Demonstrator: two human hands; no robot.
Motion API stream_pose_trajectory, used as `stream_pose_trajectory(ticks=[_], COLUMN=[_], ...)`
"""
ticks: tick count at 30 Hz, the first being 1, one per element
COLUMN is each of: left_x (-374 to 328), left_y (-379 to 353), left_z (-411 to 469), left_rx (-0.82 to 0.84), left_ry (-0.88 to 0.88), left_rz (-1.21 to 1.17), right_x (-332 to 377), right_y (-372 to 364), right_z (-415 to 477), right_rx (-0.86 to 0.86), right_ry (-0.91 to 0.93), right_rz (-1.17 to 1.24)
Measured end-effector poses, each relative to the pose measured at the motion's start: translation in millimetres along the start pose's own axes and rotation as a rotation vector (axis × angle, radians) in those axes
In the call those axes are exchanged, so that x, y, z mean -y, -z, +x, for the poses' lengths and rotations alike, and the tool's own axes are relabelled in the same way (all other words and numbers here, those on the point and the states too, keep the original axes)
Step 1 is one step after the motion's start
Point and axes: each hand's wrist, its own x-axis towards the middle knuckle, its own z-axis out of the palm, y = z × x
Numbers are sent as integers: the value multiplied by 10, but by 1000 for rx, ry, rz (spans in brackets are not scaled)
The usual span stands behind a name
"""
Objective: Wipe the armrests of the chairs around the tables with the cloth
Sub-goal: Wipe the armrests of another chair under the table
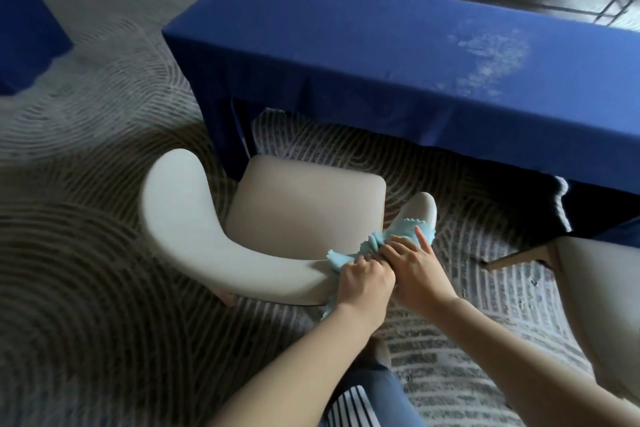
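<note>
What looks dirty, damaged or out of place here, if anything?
The blue tablecloth has a whitish, powdery-looking patch on the right of its top, standing out against the even blue, like dust or a dried stain. The cream chair and the light blue cloth, held on its armrest by the left hand and right hand, look normal.

- One camera, worn on the person's head, looks forward and steeply down.
- It is near: the left hand and right hand, both gripping the cloth, reach in from the bottom edge, and the chair lies just below it.
- The table is farther, slanting across the upper half.
- The wide lens takes in also carpet on the left and a second chair at the right edge.
</note>
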Motion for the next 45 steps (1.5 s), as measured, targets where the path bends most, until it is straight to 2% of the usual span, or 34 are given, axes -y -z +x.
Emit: stream_pose_trajectory(ticks=[5, 12, 19, 27, 31, 37, 45], left_x=[293, 880, 1572, 2217, 2535, 3007, 3495], left_y=[-80, -106, -26, 129, 208, 344, 527], left_z=[-259, -622, -834, -977, -1039, -1032, -873], left_rx=[-83, -315, -371, -448, -438, -431, -326], left_ry=[-63, -194, -275, -306, -271, -240, -228], left_rz=[31, -12, 3, 4, -9, 15, 115], right_x=[405, 1025, 1598, 2126, 2421, 2784, 3065], right_y=[-13, -50, -147, -242, -259, -205, -338], right_z=[-43, 17, 240, 600, 855, 1247, 1745], right_rx=[-37, -38, -63, 20, 55, 214, 251], right_ry=[-58, -113, -138, -148, -145, -160, -262], right_rz=[16, 70, 122, 73, 97, 167, 318])
